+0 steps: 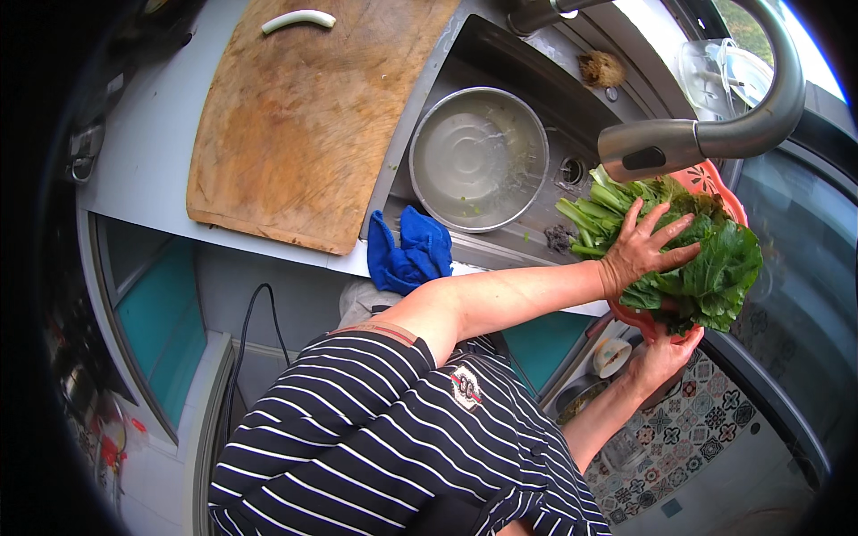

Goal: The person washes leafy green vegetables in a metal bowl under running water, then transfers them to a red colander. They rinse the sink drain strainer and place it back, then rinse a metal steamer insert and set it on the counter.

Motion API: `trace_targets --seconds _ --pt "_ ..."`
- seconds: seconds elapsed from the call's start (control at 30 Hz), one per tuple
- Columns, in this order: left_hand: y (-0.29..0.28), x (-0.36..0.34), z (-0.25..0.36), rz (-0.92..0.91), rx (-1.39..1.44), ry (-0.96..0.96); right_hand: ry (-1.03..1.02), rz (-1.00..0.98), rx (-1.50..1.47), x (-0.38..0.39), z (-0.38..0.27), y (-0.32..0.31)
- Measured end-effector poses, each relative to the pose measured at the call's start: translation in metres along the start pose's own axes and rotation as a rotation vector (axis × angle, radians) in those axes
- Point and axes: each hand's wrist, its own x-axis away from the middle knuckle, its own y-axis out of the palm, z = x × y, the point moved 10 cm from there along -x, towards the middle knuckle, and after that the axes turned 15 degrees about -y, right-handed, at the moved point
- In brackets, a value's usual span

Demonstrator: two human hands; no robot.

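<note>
A heap of leafy greens point(715, 268) with pale green stalks lies in a coral-red plastic basket point(735, 204) at the right end of the sink. My left hand point(643, 246) rests on top of the leaves with its fingers spread. My right hand point(666, 357) grips the near underside and rim of the basket; part of its fingers is hidden beneath. The stalks point left, over the sink's edge. Most of the basket is covered by the leaves.
A steel basin point(478, 161) holding cloudy water sits in the sink point(554, 98). The grey tap point(652, 147) arches over the basket's far side. To the left are a wooden cutting board point(295, 134) with a white stalk piece point(298, 20) and a blue cloth point(411, 252).
</note>
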Motion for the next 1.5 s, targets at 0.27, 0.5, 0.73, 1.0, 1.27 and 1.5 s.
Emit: trace_targets --seconds 0.27,0.5,0.73,1.0,1.27,1.5 --pt "-0.013 -0.006 0.002 -0.033 0.054 -0.024 0.0 -0.011 0.008 0.003 -0.009 0.002" --pt "-0.018 -0.007 0.002 0.004 -0.007 0.003 -0.023 -0.028 -0.08 0.006 -0.02 0.009" --pt "-0.027 -0.01 0.004 0.014 0.026 -0.014 -0.014 -0.017 -0.101 0.009 -0.023 0.009" --pt "-0.032 -0.012 0.004 0.023 0.061 -0.029 -0.029 0.002 0.023 0.01 -0.036 0.008" --pt "-0.036 -0.013 0.005 0.029 0.104 -0.03 -0.044 0.014 -0.015 0.012 -0.041 0.01" --pt "-0.028 -0.011 0.004 0.094 0.005 0.043 -0.076 0.015 0.045 0.011 -0.042 0.008"
